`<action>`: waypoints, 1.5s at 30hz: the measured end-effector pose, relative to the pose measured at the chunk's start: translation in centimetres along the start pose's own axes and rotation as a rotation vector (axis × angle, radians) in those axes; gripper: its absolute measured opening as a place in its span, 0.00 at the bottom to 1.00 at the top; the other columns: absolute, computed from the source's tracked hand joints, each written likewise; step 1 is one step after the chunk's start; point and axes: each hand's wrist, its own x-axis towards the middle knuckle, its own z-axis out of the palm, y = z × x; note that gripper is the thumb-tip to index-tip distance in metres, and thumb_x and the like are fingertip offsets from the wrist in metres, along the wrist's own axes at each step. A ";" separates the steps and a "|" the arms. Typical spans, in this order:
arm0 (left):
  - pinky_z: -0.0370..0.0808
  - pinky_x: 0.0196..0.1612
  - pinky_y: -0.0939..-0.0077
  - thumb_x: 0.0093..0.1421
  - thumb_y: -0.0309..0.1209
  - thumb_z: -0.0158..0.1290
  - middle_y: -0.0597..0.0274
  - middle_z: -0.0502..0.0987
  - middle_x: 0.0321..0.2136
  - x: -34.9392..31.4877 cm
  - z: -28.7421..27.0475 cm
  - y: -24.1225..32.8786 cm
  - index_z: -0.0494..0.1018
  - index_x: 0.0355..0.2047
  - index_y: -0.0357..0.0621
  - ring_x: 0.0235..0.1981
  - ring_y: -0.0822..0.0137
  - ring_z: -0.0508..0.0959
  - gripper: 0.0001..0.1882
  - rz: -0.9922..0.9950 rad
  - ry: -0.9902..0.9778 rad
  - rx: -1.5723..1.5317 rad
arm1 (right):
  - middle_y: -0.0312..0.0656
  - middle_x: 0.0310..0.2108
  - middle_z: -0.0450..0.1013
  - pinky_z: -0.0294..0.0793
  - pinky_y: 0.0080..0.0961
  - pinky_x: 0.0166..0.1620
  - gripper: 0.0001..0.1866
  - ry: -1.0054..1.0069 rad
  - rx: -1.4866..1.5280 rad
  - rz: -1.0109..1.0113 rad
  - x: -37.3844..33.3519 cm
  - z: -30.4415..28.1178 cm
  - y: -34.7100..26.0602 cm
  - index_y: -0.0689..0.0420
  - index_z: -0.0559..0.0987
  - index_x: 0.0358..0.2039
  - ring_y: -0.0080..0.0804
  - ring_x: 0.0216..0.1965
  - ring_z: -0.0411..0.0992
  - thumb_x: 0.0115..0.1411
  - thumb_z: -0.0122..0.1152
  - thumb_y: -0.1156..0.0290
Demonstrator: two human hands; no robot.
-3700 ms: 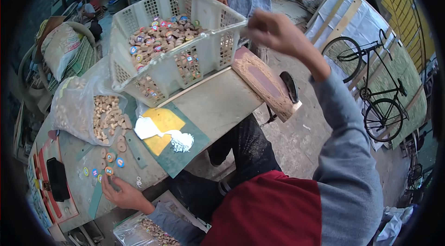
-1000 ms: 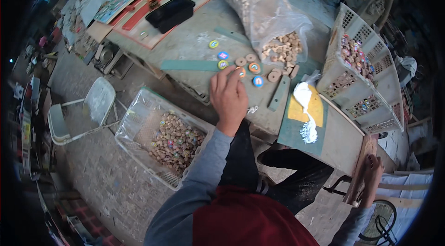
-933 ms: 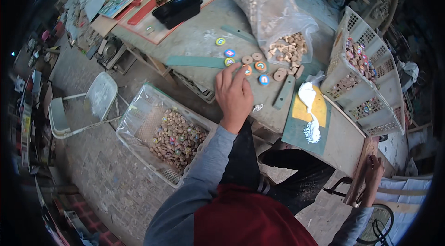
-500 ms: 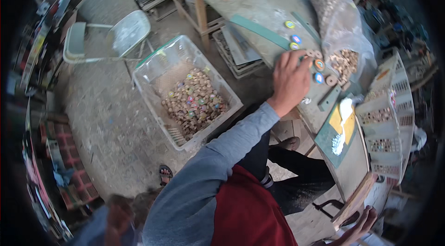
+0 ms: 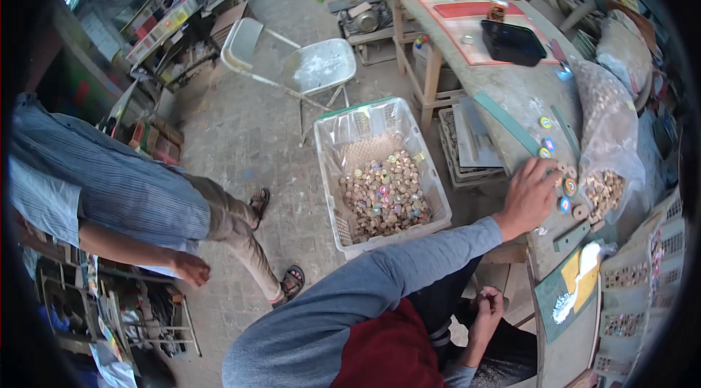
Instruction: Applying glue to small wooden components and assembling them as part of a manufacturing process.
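Over the workbench [image 5: 500, 88] my left hand [image 5: 531, 196] rests with bent fingers pointing down among small round wooden discs. Its fingertips are hidden, so what they hold cannot be made out. Around it are an orange-topped disc [image 5: 569, 186], a blue-topped disc [image 5: 564, 204], a plain wooden disc [image 5: 580, 212] and a yellow-topped disc [image 5: 545, 123]. Below the bench edge, by my lap, my right hand [image 5: 487, 313] has its fingers pinched together; anything between them is too small to name. Beside the discs, wooden pieces [image 5: 604, 192] spill from a clear plastic bag [image 5: 603, 99].
A plastic crate [image 5: 330, 202] of wooden pieces stands on the floor. White paste [image 5: 584, 264] lies on a green board [image 5: 549, 287]. Green strips [image 5: 507, 123] and a black tray [image 5: 512, 43] are on the bench. Left are a folding chair [image 5: 321, 66] and another person [image 5: 109, 169].
My view has swung left and up, bringing the other person fully into sight. My right hand has come from beyond the bench's near corner to my lap, fingers now together. My left hand stays by the discs.
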 end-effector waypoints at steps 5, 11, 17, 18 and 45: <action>0.70 0.51 0.56 0.51 0.22 0.54 0.57 0.74 0.48 -0.1 0.1 -1.5 0.77 0.44 0.44 0.48 0.50 0.71 0.18 0.060 -0.001 0.101 | 0.36 0.31 0.75 0.69 0.18 0.30 0.08 0.220 0.444 0.144 0.0 0.6 3.2 0.57 0.79 0.40 0.23 0.26 0.70 0.59 0.57 0.75; 0.66 0.58 0.57 0.48 0.17 0.51 0.51 0.72 0.51 0.6 -0.9 -1.6 0.81 0.44 0.45 0.53 0.48 0.68 0.22 0.100 -0.033 0.147 | 0.37 0.33 0.77 0.70 0.18 0.33 0.10 0.258 0.512 0.160 -0.6 -0.1 5.1 0.58 0.79 0.42 0.23 0.29 0.72 0.60 0.57 0.75; 0.63 0.61 0.55 0.51 0.18 0.51 0.47 0.67 0.57 1.4 -0.1 -1.1 0.80 0.44 0.41 0.59 0.46 0.64 0.20 0.093 -0.064 0.170 | 0.34 0.32 0.76 0.62 0.12 0.24 0.10 0.233 0.480 0.117 -1.0 -0.1 4.4 0.55 0.79 0.42 0.17 0.25 0.71 0.60 0.56 0.75; 0.63 0.61 0.55 0.52 0.18 0.52 0.46 0.67 0.57 1.7 -0.3 -1.0 0.80 0.45 0.41 0.59 0.45 0.63 0.20 0.080 -0.056 0.137 | 0.34 0.32 0.76 0.62 0.12 0.24 0.10 0.229 0.484 0.108 -1.1 -0.2 4.3 0.55 0.79 0.42 0.17 0.25 0.71 0.60 0.56 0.75; 0.76 0.52 0.59 0.55 0.40 0.60 0.45 0.79 0.50 17.5 11.7 0.1 0.57 0.65 0.37 0.51 0.49 0.80 0.40 -0.228 -0.661 0.518 | 0.35 0.34 0.76 0.72 0.18 0.35 0.12 0.231 0.425 0.064 -1.8 -0.2 4.4 0.62 0.79 0.45 0.19 0.33 0.72 0.61 0.56 0.78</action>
